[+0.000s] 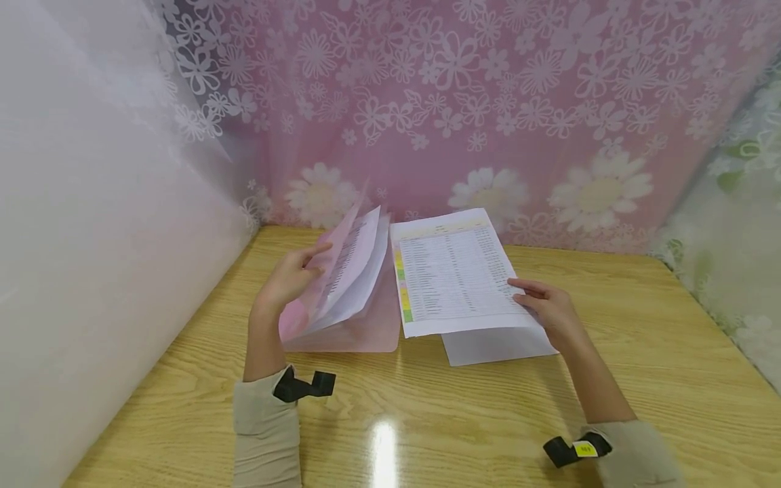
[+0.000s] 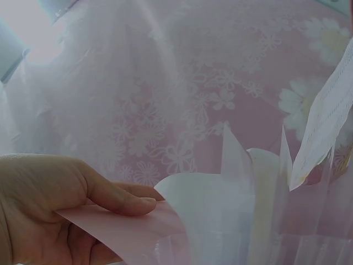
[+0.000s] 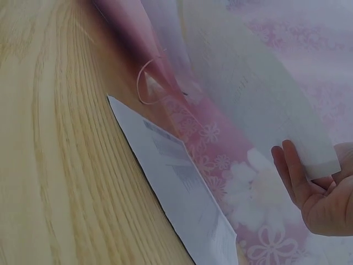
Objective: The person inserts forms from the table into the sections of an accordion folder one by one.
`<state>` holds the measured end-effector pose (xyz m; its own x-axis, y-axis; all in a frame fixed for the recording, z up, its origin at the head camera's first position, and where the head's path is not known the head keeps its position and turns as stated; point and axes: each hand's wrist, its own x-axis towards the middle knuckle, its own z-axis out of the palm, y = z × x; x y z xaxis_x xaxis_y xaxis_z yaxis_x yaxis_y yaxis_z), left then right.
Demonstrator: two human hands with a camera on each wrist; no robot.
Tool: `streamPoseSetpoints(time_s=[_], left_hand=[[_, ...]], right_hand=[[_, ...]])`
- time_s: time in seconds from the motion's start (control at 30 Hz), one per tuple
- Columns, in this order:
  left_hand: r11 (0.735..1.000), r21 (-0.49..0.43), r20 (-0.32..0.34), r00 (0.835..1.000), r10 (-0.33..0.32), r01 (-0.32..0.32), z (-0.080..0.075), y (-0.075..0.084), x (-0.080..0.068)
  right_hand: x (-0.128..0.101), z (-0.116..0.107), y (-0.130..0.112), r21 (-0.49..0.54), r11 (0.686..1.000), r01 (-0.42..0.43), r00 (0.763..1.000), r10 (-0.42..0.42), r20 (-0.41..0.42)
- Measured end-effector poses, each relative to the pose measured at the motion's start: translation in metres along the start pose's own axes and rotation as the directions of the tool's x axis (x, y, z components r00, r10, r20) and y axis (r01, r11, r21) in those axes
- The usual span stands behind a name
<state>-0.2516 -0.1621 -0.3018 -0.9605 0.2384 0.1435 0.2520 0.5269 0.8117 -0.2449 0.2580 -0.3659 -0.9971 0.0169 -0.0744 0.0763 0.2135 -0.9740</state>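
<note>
A pink folder lies open on the table, with several loose pages fanned up inside. My left hand holds up its front cover; in the left wrist view the thumb presses on the pink cover with fingers behind it. To the right, my right hand pinches the right edge of a printed sheet with a table of rows and coloured cells down its left side. That sheet is raised and tilted, its left edge close beside the folder. Under it, another white sheet lies on the table.
The wood-grain table ends at a pink floral curtain behind. A pale sheet wall stands along the left, and a floral one on the right. Black straps sit on both wrists.
</note>
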Motion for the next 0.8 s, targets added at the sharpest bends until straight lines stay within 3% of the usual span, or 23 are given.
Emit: streamPoseSetpoints(time_s=[0.37, 0.8], left_hand=[[1.000, 0.011, -0.006, 1.000, 0.013, -0.013, -0.001, 0.000, -0.001], [1.000, 0.014, -0.013, 1.000, 0.017, -0.017, -0.002, 0.000, -0.002]], right_hand=[[0.010, 0.019, -0.010, 0.003, 1.000, -0.021, 0.999, 0.021, 0.028], [0.013, 0.050, -0.023, -0.023, 1.000, 0.002, 0.999, -0.002, -0.032]])
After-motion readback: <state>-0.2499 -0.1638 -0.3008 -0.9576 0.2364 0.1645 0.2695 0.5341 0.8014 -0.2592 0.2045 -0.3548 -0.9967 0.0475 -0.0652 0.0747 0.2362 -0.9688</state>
